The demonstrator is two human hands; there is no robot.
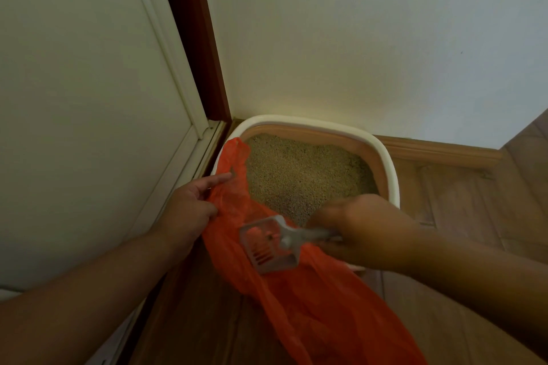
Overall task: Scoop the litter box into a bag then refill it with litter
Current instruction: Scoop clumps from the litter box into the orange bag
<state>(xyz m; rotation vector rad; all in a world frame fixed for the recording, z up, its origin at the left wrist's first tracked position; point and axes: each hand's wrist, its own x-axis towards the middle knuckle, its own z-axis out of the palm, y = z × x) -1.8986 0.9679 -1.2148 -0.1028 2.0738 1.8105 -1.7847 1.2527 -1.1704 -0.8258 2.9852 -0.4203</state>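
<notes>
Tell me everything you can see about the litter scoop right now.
The scoop is pale grey, translucent-looking plastic, with a slotted, walled head and a short handle. The right hand grips the handle, holding the head tilted over the open orange bag, near the litter box's near edge. It looks empty, though motion blur hides detail.

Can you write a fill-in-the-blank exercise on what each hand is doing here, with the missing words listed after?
1. The right hand grips the handle of a grey slotted ____.
2. The left hand holds the edge of an ____ plastic bag.
3. The scoop hangs over the bag's ____, beside the litter box.
4. The litter box sits on a ____ floor in a corner.

Missing words: scoop; orange; opening; wooden
</notes>
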